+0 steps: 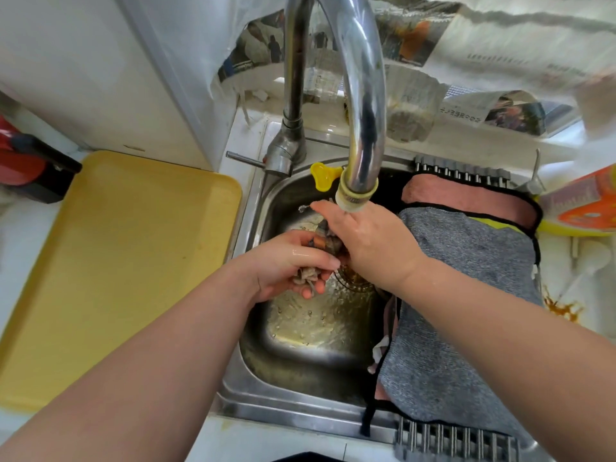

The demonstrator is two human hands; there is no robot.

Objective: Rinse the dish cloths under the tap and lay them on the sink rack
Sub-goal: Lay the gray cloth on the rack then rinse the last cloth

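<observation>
Dish cloth (308, 276) is being held low over the sink (300, 345), just under the spout of the tap (360, 95) and beside the drain strainer (353, 278). Open room is lying only in the left part of the basin. The right part is being covered by the sink rack (456, 441), which is carrying a grey cloth (466, 295) and, behind it, a pink cloth (466, 198). The grey one is hanging a little over the rack's inner edge, close to the right forearm. A yellow tray (116, 261) is sitting just beside the left rim. The spout end is standing very near above the right hand (363, 241).

The left hand (290, 265) is curling its fingers tightly round one end of the cloth. The right hand is gripping the other end under its palm, and most of its fingers are hidden. The cloth is looking wet and twisted into a thin rope, grey-beige at the left hand, darker with an orange patch between the hands.
</observation>
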